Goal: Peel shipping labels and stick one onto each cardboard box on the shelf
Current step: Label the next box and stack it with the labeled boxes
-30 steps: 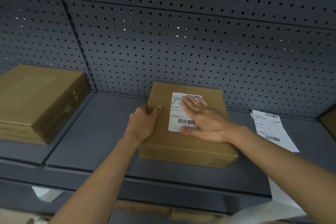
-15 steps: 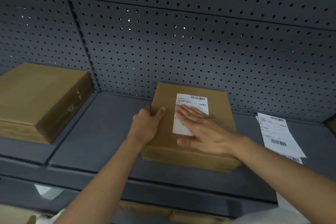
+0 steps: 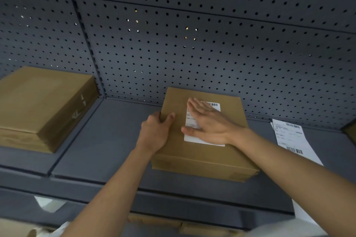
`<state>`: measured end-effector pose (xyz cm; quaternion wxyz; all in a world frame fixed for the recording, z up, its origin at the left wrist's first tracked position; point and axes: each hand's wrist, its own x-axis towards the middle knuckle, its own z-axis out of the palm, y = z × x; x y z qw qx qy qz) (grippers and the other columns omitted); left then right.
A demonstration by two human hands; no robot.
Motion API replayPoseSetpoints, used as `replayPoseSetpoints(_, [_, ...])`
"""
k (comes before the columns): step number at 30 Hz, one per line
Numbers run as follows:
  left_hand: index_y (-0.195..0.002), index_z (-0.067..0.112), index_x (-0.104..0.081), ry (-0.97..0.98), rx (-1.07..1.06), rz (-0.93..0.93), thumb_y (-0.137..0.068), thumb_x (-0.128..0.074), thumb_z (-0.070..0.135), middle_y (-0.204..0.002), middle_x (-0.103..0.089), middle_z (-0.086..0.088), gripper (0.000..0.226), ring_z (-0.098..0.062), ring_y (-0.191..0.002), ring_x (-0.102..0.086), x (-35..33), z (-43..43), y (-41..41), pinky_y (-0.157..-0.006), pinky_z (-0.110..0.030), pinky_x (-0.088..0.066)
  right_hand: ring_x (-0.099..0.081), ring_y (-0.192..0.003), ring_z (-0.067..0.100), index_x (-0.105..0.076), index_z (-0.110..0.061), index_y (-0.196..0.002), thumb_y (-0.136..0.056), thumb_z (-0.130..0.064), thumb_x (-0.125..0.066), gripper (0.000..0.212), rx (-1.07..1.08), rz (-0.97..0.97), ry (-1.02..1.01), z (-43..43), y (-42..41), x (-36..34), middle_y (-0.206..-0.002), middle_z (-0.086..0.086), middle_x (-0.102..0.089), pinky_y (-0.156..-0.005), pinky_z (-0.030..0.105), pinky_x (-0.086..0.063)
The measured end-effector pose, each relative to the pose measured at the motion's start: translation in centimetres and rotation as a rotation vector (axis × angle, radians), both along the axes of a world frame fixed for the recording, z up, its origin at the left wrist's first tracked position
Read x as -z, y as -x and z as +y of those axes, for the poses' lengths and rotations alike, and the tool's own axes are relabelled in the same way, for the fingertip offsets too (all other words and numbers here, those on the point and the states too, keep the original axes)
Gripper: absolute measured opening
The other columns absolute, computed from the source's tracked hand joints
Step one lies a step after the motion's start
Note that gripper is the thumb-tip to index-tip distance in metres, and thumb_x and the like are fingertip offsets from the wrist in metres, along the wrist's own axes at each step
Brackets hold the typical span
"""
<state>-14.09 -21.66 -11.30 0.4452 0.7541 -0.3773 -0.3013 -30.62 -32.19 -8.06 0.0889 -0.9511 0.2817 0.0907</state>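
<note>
My left grip (image 3: 154,132) was clamped on the box (image 3: 202,161) edge, mid-shelf (image 3: 106,140). My right grip (image 3: 210,123) lay flat, fingers straight, on the label (image 3: 202,140) atop the box. Risk: uneven pressure might trap a crease or leave corners unstuck.

Brown cardboard box (image 3: 204,152) flat mid-shelf, white barcode label (image 3: 202,139) on top — second, unlabelled box (image 3: 42,106) left

Dim, cool grey light, no glare. Warm and white pinpoints shine through the far pegboard (image 3: 212,54) holes. Soft shadow under the middle box (image 3: 204,158) near edge. Lines of the shelf (image 3: 107,140) bow toward frame edges. Near lower strip blurred; label (image 3: 200,140) print unreadable.
</note>
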Motion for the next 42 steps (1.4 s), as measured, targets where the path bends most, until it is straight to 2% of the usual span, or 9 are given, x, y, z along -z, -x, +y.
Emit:
replayPoseSetpoints(7, [-0.076,0.024,-0.057,0.017,-0.013,-0.016,-0.097,-0.052,0.049,-0.078,-0.065,0.001,0.033,-0.018,-0.077,-0.063,0.1,-0.1,0.1,-0.068,-0.033,-0.049,0.038,-0.138,-0.001,0.017,-0.017,-0.155,-0.077,-0.090,-0.017,0.112,-0.178,0.028,0.011,7.0,3.0,-0.6,-0.157,-0.005,0.031,-0.118,0.024,0.017])
replayPoseSetpoints(10, [-0.082,0.022,-0.061,0.019,-0.012,-0.005,-0.097,-0.052,0.048,-0.079,-0.066,0.003,0.031,-0.016,-0.078,-0.063,0.3,-0.2,0.1,-0.069,-0.031,-0.048,0.037,-0.138,-0.002,0.018,-0.018,-0.154,-0.078,-0.090,-0.020,0.111,-0.217,0.052,0.025,7.6,3.4,-0.8,-0.157,-0.008,0.032,-0.119,0.025,0.016])
replayPoseSetpoints(13, [-0.095,0.020,-0.066,0.012,-0.011,0.007,-0.097,-0.051,0.049,-0.085,-0.069,0.003,0.032,-0.013,-0.080,-0.065,0.3,-0.2,-0.1,-0.069,-0.030,-0.050,0.035,-0.139,-0.005,0.017,-0.021,-0.155,-0.082,-0.087,-0.019,0.104,-0.214,0.061,0.004,6.3,2.9,-0.9,-0.158,-0.010,0.030,-0.119,0.023,0.015])
replayPoseSetpoints(17, [-0.095,0.019,-0.066,0.024,-0.009,0.010,-0.097,-0.052,0.047,-0.085,-0.070,0.001,0.031,-0.013,-0.076,-0.065,0.3,-0.1,-0.1,-0.062,-0.027,-0.049,0.028,-0.144,0.003,0.018,-0.020,-0.154,-0.080,-0.086,-0.008,0.102,-0.136,0.044,-0.002,3.1,1.0,-0.6,-0.160,-0.006,0.027,-0.122,0.027,0.009])
replayPoseSetpoints(21, [-0.095,0.018,-0.067,0.019,0.005,0.028,-0.098,-0.050,0.049,-0.087,-0.071,-0.002,0.035,-0.018,-0.080,-0.068,0.4,-0.1,-0.2,-0.075,-0.039,-0.057,0.022,-0.147,0.009,0.015,-0.015,-0.155,-0.078,-0.086,-0.003,0.106,-0.047,0.036,0.017,-0.9,-1.3,-0.3,-0.161,0.000,0.023,-0.122,0.028,0.008])
replayPoseSetpoints(25, [-0.094,0.016,-0.066,0.011,0.000,0.014,-0.098,-0.048,0.051,-0.087,-0.070,-0.003,0.039,-0.019,-0.079,-0.068,0.3,-0.2,-0.2,-0.076,-0.042,-0.058,0.019,-0.149,0.015,0.015,-0.010,-0.154,-0.077,-0.088,-0.001,0.111,0.009,0.062,0.052,-3.1,-2.7,-0.2,-0.161,0.005,0.022,-0.124,0.036,0.001])
replayPoseSetpoints(31, [-0.091,0.017,-0.066,0.010,-0.006,0.027,-0.098,-0.049,0.049,-0.085,-0.070,-0.002,0.036,-0.020,-0.079,-0.067,0.3,-0.3,-0.1,-0.077,-0.040,-0.056,0.028,-0.146,0.010,0.018,-0.013,-0.154,-0.073,-0.092,-0.005,0.115,-0.075,0.058,0.025,0.4,-1.0,-0.2,-0.161,0.002,0.026,-0.123,0.033,0.006])
replayPoseSetpoints(36, [-0.092,0.017,-0.066,0.011,-0.007,0.013,-0.098,-0.049,0.049,-0.086,-0.070,-0.001,0.037,-0.019,-0.081,-0.066,0.5,-0.3,-0.1,-0.079,-0.039,-0.055,0.036,-0.141,0.004,0.018,-0.015,-0.154,-0.077,-0.090,-0.025,0.116,-0.207,0.056,0.035,6.8,2.1,-0.8,-0.157,-0.002,0.032,-0.119,0.026,0.017])
replayPoseSetpoints(42, [-0.092,0.018,-0.066,0.019,-0.011,0.013,-0.098,-0.049,0.049,-0.086,-0.070,-0.001,0.035,-0.018,-0.081,-0.066,0.6,-0.2,0.0,-0.079,-0.038,-0.054,0.032,-0.142,-0.001,0.016,-0.019,-0.155,-0.076,-0.088,-0.010,0.108,-0.236,0.060,-0.007,7.7,3.4,-0.8,-0.160,-0.007,0.028,-0.122,0.028,0.011])
